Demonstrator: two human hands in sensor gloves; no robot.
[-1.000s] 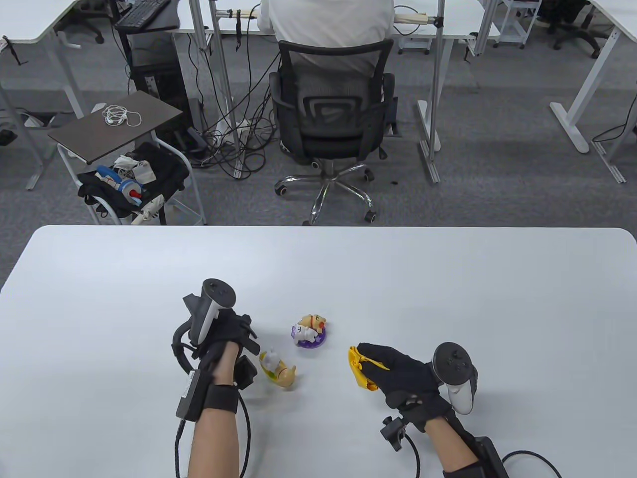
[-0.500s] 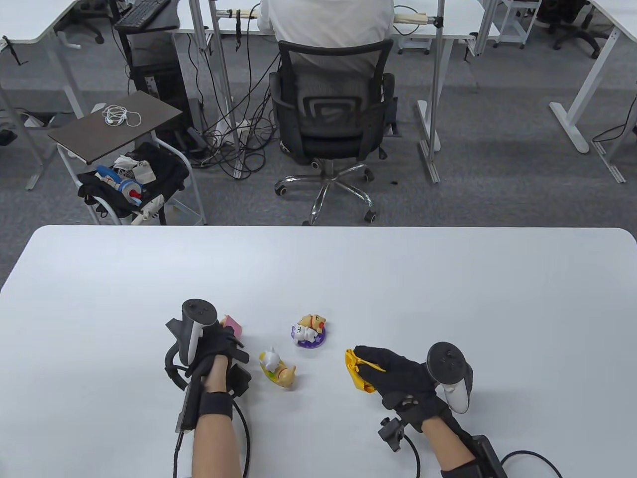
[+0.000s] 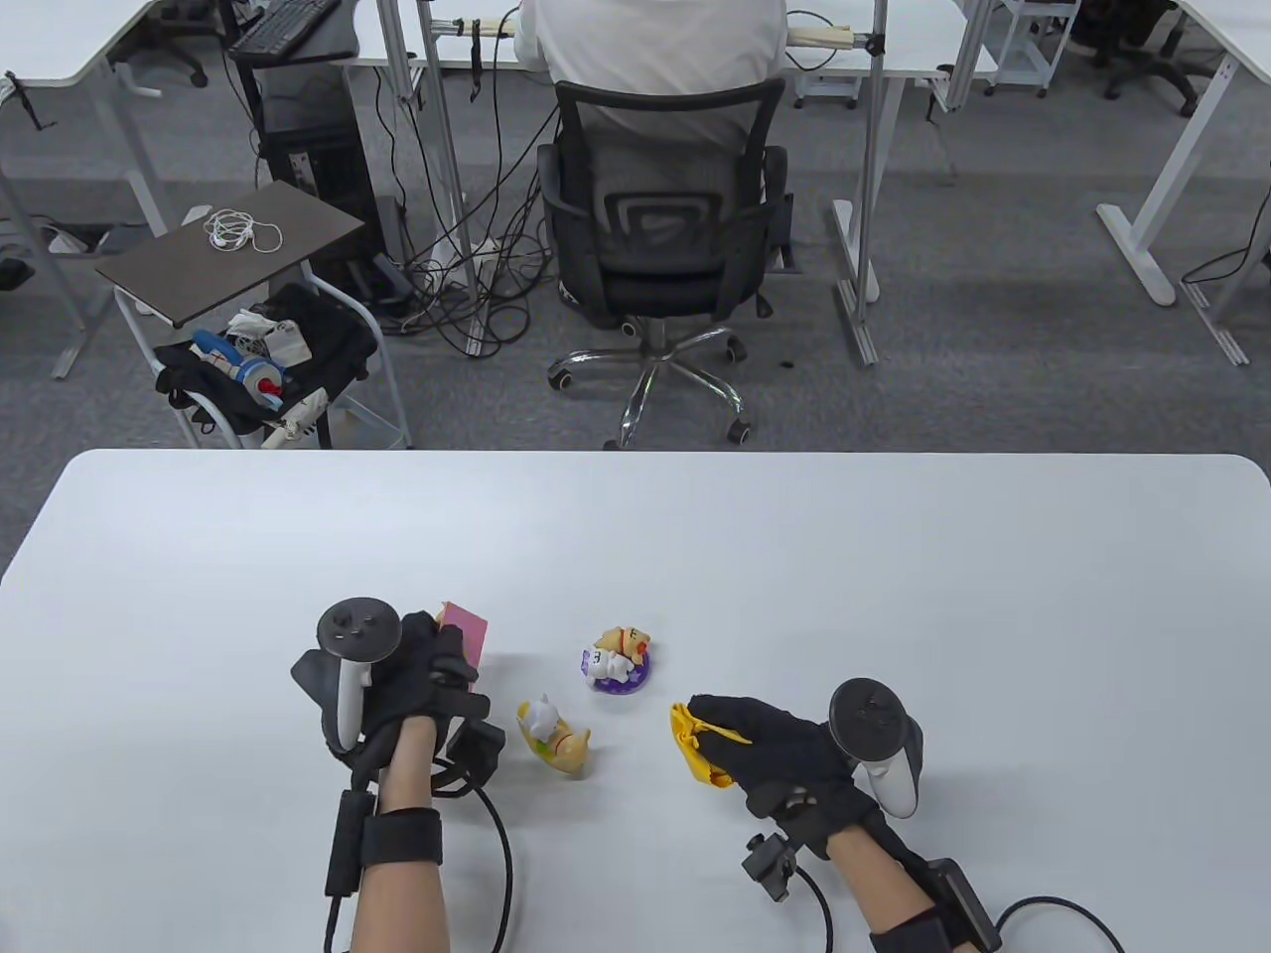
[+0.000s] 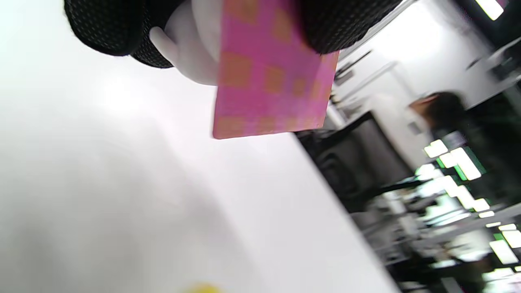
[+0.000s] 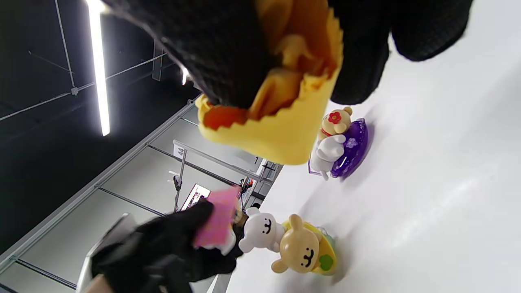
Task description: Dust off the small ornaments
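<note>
I hold the pink-based ornament (image 3: 465, 635) in my left hand (image 3: 422, 675), fingers curled round it, at the lower left of the table view. In the left wrist view its pink base (image 4: 272, 77) faces the camera and a white figure shows behind it, so I judge it is lifted off the surface (image 3: 894, 566), though I cannot see the gap. My right hand (image 3: 784, 745) is at the lower right and grips a crumpled yellow cloth (image 3: 695, 747), well apart from the lifted ornament.

Two more ornaments stand between my hands: the yellow-based ornament (image 3: 556, 740), just beside my left wrist, and the purple-based ornament (image 3: 621, 660), a little higher in the frame.

What could go wrong, in my judgement: to bring the cloth to the pink piece, my right hand must cross over these two figures. A low pass may knock the yellow one, which is the nearest to both hands, and it looks light enough to tip or slide. Also my grip covers much of the pink piece, so the cloth may reach only a part of it; if I loosen the fingers to turn it, it may slip down.

At the top of the frame, a person sits in an office chair (image 3: 660, 238), and a cart (image 3: 233, 248) stands at the upper left; both are far from the work.
</note>
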